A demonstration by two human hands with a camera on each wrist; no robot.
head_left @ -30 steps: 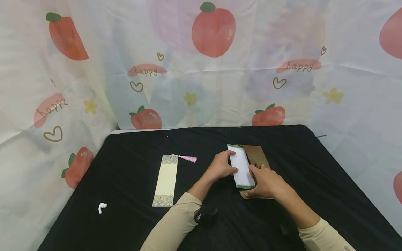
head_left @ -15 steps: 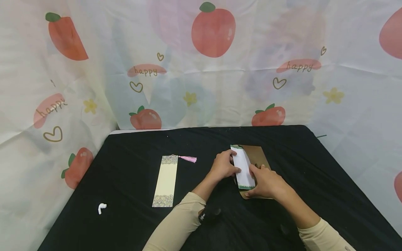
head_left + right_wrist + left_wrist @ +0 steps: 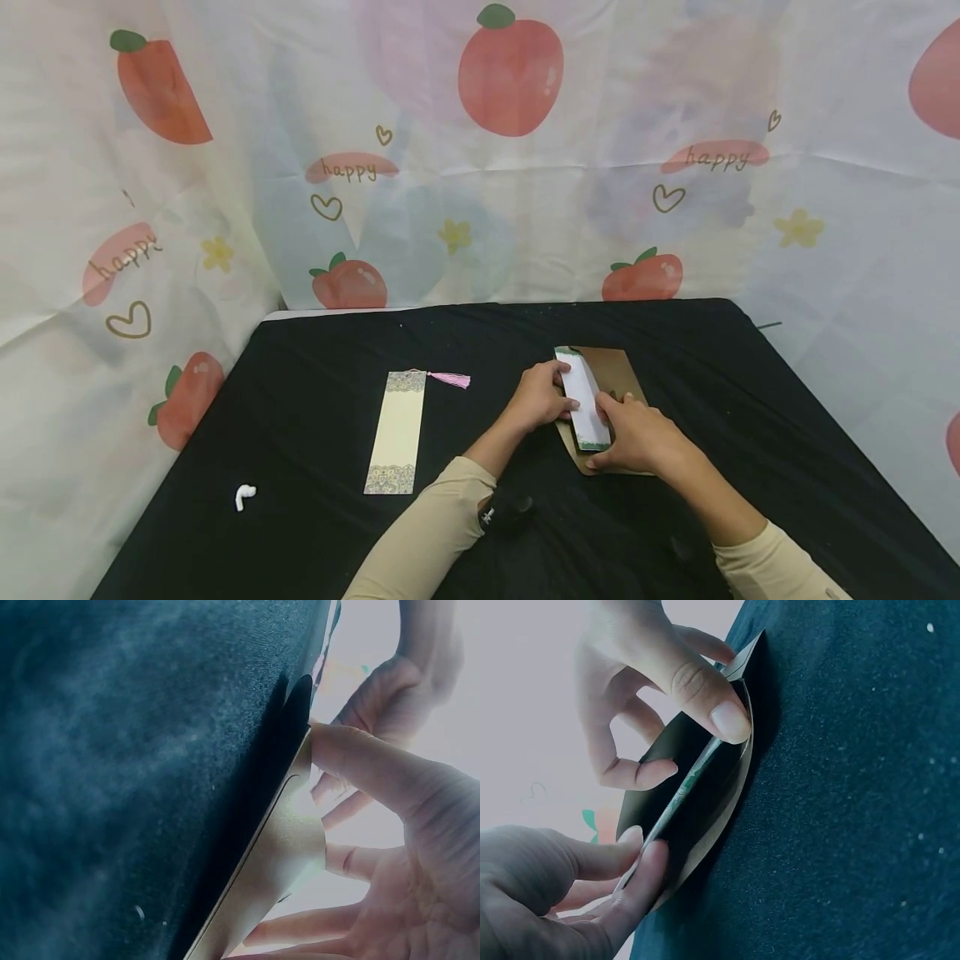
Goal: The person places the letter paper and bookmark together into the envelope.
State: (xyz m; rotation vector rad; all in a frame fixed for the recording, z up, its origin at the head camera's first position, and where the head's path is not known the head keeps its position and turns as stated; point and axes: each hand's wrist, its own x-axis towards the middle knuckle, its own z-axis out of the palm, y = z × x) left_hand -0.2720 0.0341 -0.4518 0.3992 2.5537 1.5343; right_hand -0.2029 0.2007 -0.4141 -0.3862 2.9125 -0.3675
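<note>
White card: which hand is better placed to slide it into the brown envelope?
Probably the left hand: it pinches the white card, while the right hand seems occupied holding the brown envelope open.

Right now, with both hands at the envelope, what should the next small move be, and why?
Probably the left hand should ease the white card a little deeper into the brown envelope. The right hand holds the envelope, its mouth bows open in the left wrist view with the card's edge between its walls, and part of the card shows outside.
</note>
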